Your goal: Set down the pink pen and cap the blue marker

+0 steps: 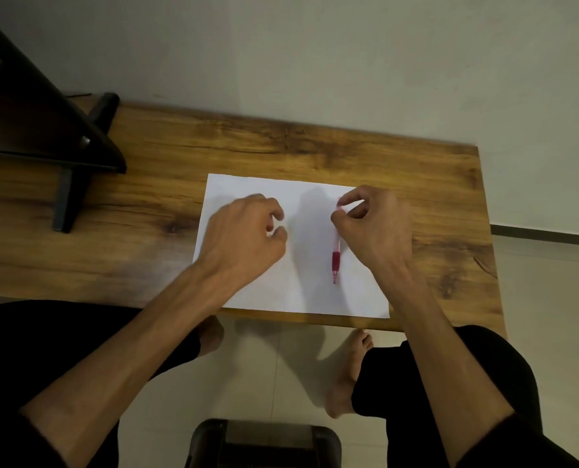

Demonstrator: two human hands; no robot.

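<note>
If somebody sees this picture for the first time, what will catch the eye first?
The white sheet of paper stands out most, bright against the wooden table, near its front edge. Over the sheet's right half is a red pen, whose far end the right hand pinches between thumb and finger. The left hand, fingers curled, is over the sheet's left part.

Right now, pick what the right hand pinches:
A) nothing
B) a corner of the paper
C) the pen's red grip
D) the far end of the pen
D: the right hand pinches the far end of the pen between thumb and forefinger. The red grip sits nearer the person, free of the hand, over the paper.
</note>
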